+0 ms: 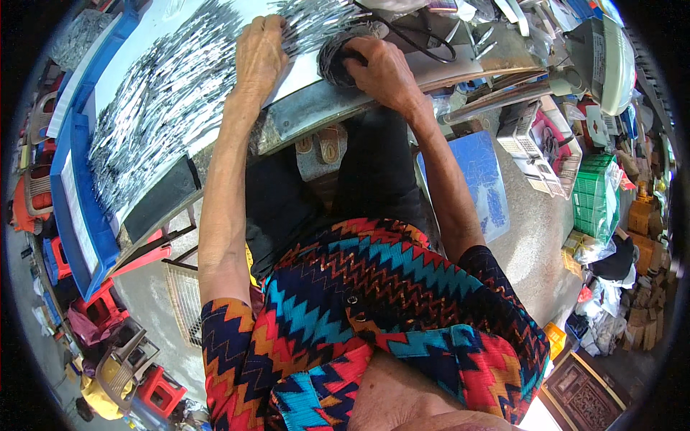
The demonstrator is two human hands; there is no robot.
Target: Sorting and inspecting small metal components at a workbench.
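A wide heap of thin, shiny metal pieces (172, 93), like needles or pins, lies over the white-topped table (302, 85). My left hand (260, 54) rests at the heap's near side, its fingers curled and pressed together among the pieces. Whatever is in those fingertips is hidden. Close to the table's front edge, my right hand (384, 72) grips a round dark thing (334, 61) with thin metal pieces bristling around its rim. It sits to the right of my left hand.
A blue plastic edge (79, 194) borders the table's left side. A black cable (424, 47) loops behind my right hand. To the right stand a pale lamp-like device (611, 65), a green crate (595, 197) and a blue board (471, 183). Red stools (162, 390) are at lower left.
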